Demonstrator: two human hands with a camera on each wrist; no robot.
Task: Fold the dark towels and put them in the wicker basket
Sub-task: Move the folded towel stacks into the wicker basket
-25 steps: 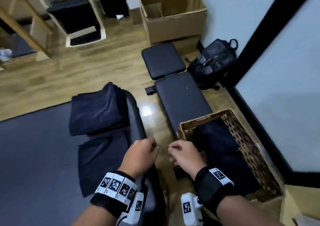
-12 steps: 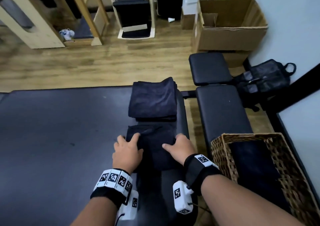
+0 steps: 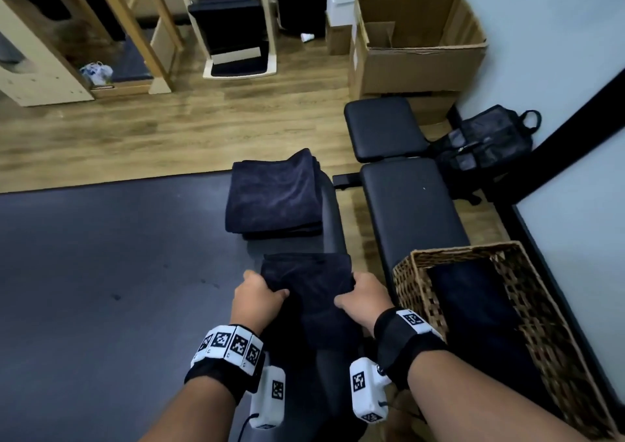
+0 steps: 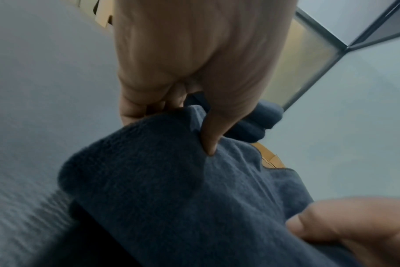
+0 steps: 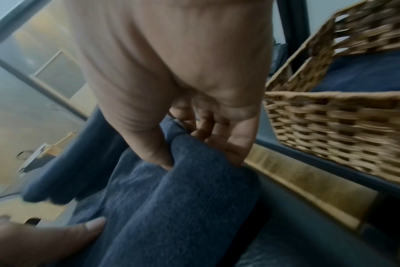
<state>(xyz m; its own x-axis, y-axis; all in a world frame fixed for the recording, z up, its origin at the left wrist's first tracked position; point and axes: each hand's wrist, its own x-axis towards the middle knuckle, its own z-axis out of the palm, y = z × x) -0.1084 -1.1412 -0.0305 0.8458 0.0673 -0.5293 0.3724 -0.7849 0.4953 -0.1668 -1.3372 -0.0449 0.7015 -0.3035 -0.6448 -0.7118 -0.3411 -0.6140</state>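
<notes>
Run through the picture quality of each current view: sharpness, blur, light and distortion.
Head view: mostly sharp and evenly lit, wide-angle bending at the edges, glare on the floor, the towel nearly black. Left wrist view: the left hand and the towel's weave readable, the left side smeared. Right wrist view: the right hand fairly clear, the wicker basket streaked by motion blur.

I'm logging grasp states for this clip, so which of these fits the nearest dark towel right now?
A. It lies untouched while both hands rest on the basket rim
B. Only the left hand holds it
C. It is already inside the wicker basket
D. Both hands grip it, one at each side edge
D: the left hand and right hand each pinch a side of the towel, which lies outside the wicker basket.
</notes>
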